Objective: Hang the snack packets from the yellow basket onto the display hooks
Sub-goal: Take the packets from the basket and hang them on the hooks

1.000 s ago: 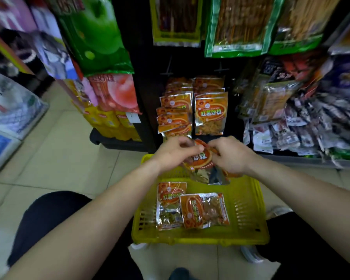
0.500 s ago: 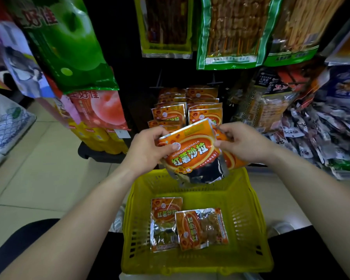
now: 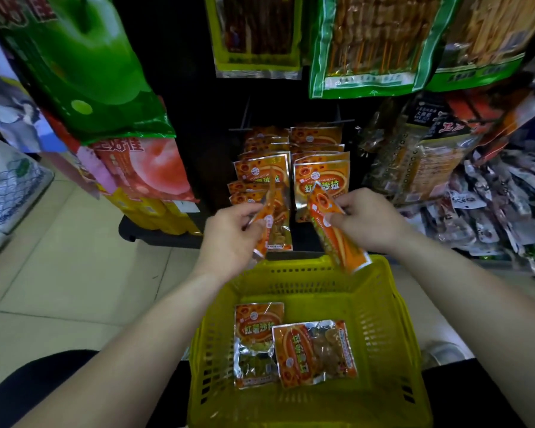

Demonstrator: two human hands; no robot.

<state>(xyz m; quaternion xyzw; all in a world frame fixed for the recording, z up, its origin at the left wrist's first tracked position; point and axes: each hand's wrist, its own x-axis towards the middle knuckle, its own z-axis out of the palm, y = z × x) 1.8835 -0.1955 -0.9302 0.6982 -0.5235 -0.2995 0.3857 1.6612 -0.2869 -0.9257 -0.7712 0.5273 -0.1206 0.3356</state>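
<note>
Packets are gripped, one in left hand (image 3: pixel 229 239), one in right hand (image 3: pixel 368 220); next, holes must be threaded onto hooks (image 3: pixel 244 126) at twelve o'clock.

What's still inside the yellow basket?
Two orange packets lie on the basket floor, the right one overlapping the left one's edge. Nothing else shows; the near floor is hidden by the rim.

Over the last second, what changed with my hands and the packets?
The hands rose from over the yellow basket toward the hooks and drew apart. The packets held together are now split: the left hand pinches one orange packet, the right hand another. Two packets stay lying in the basket; the hanging rows look unchanged.
</note>
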